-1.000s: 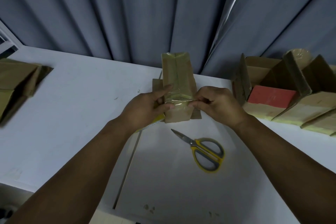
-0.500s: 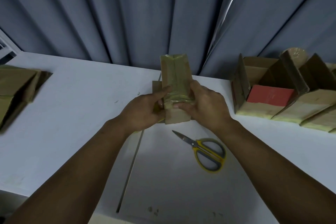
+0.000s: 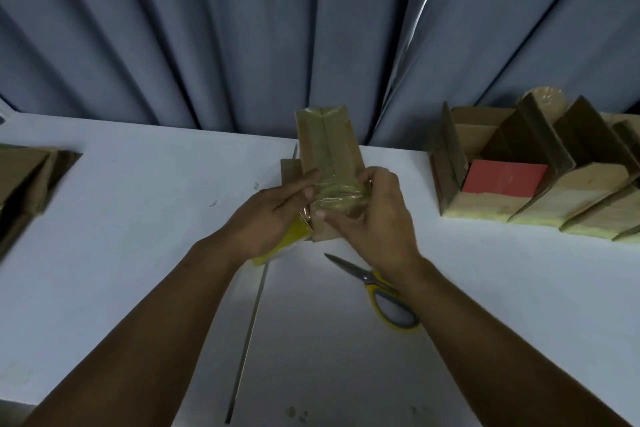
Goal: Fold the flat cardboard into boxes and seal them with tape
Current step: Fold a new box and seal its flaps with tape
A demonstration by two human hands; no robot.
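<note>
Mid-seal: pressed tape [image 3: 332,194] onto box [image 3: 327,146] with flat left hand [image 3: 266,215], gripped it with right hand [image 3: 374,218]; probably needed smoothing next.

No text, label, brand or number reads clearly from where I stand. The red card [image 3: 504,180] among the open cardboard boxes [image 3: 446,163] at the right carries faint pale print (too small and blurred to make out).
</note>
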